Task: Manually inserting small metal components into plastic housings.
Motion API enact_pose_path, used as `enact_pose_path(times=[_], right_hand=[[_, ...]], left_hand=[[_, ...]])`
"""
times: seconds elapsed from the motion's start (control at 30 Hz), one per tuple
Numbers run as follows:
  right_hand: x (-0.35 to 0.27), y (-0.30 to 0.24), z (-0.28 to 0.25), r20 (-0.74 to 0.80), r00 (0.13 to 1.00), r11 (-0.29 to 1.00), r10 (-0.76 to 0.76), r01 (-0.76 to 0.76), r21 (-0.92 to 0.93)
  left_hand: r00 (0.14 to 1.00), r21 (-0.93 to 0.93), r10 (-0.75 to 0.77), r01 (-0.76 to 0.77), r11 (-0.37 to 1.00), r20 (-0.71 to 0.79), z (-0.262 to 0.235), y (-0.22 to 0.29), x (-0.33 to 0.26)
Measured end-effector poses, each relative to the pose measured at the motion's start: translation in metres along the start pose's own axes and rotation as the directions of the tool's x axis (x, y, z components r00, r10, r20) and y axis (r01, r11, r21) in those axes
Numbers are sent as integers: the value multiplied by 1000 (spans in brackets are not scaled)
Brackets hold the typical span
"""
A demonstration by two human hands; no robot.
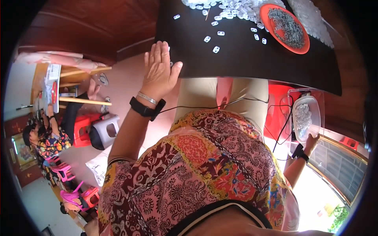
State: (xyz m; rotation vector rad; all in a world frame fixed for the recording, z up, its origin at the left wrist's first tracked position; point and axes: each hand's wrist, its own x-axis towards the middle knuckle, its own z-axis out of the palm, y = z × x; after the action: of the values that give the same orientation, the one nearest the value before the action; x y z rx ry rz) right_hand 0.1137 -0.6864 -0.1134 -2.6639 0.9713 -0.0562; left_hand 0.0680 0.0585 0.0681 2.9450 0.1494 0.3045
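My left hand (159,72) lies palm down at the left edge of the dark table (236,61), its fingers stretched out. Small white pieces peek out beside its fingers; whether more lie under the palm is hidden. Low at the right, beside my lap, my right hand (313,143) grips the near end of a white oval tub (312,131). Clear plastic pieces (303,116) lie inside that tub, which sits in or against a clear plastic box (321,106). Several small white two-holed plastic pieces (216,49) are scattered across the tabletop.
A heap of white pieces (240,10) covers the table's far side. Next to it stand an orange plate (307,45) of small grey metal parts and a clear plastic bag (309,17). A black cable (204,107) crosses my lap. Another person (51,137) sits at the left.
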Motion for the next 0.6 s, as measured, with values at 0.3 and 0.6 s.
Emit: enact_pose_path(times=[0.3, 0.6], right_hand=[[-57, -23, -19, -152, 967, 970, -205, 181, -160], [-72, -19, -25, -174, 978, 990, -114, 128, 68]], left_hand=[[988, -4, 20, -20, 1000, 150, -5, -37, 70], [968, -263, -78, 141, 954, 238, -4, -39, 117]])
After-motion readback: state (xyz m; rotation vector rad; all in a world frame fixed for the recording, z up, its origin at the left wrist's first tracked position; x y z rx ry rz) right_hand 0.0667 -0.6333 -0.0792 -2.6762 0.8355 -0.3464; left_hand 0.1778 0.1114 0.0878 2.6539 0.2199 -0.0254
